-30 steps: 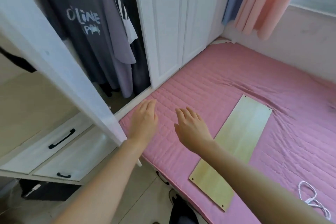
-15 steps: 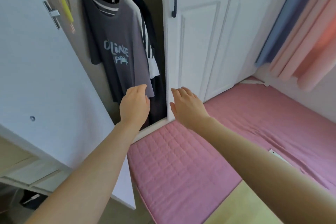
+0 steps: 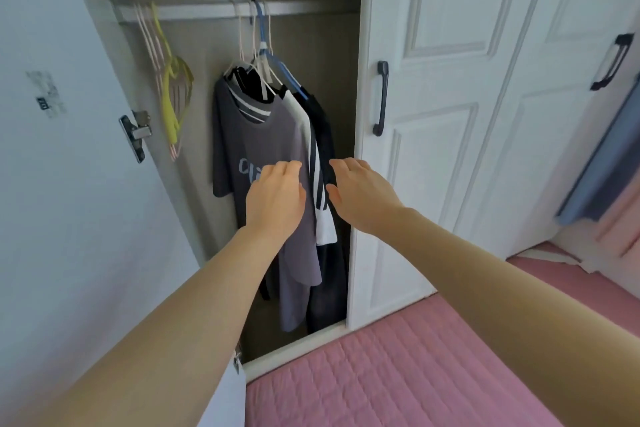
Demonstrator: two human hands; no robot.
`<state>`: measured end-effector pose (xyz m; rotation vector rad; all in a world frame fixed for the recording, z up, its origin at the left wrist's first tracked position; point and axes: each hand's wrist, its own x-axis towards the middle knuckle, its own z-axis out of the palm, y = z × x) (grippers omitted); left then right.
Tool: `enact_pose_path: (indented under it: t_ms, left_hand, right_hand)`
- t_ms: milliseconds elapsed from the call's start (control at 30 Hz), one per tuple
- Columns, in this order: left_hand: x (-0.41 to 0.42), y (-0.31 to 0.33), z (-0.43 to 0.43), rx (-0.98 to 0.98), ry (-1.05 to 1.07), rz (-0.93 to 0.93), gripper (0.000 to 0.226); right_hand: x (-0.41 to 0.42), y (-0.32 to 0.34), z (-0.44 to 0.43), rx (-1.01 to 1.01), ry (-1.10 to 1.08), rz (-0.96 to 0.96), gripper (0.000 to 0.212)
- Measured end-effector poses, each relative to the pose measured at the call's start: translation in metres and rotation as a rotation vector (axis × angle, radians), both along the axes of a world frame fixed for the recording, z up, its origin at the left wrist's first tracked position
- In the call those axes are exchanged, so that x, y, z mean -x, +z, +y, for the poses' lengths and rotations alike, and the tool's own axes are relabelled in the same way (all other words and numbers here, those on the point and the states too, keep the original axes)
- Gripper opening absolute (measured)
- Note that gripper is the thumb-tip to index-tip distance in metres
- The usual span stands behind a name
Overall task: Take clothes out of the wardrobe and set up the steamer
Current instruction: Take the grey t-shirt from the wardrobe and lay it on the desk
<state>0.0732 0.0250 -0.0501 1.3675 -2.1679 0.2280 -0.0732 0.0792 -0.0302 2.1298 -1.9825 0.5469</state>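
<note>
Left hand: open, empty, I hold it before the grey T-shirt
Right hand: open, empty, near the closed door
Clothes: hanging from the rail, far
Handling: likely light, limp; I'd grip the hangers

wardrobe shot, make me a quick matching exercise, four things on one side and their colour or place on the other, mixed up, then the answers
Things:
1. front t-shirt
2. empty hangers
3. bed cover
4. door handle

Descriptions:
A. pink, quilted, below the wardrobe
B. grey with pale lettering, behind the left hand
C. dark, on the shut white door beside the right hand
D. yellow and pink, far left of the rail

Pairs: 1-B, 2-D, 3-A, 4-C
</note>
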Motion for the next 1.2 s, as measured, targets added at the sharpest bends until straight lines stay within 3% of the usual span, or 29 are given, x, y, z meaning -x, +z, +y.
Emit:
enact_pose_path:
  t_ms: [467, 600, 800, 900, 1033, 1200]
  left_hand:
    - [0.013, 0.042, -0.115, 0.081, 0.019, -0.189, 0.044]
    - [0.007, 0.037, -0.125, 0.16, 0.0, -0.167, 0.037]
    - [-0.007, 0.046, -0.136, 0.157, 0.034, 0.057, 0.025]
    - [-0.012, 0.057, -0.144, 0.068, 0.06, 0.15, 0.035]
    - [-0.014, 0.073, -0.157, -0.095, 0.104, 0.444, 0.049]
    - [-0.02, 0.088, -0.184, -0.271, 0.16, 0.762, 0.035]
  right_hand:
    - [0.01, 0.044, -0.133, 0.095, 0.07, 0.037, 0.039]
    - [0.008, 0.043, -0.152, 0.102, 0.07, 0.088, 0.038]
    - [-0.003, 0.043, -0.171, 0.16, 0.007, 0.151, 0.038]
    - [-0.012, 0.048, -0.182, 0.165, -0.022, 0.204, 0.041]
    - [-0.027, 0.058, -0.198, 0.126, -0.039, 0.143, 0.039]
    - [-0.045, 0.072, -0.213, 0.129, -0.051, 0.04, 0.028]
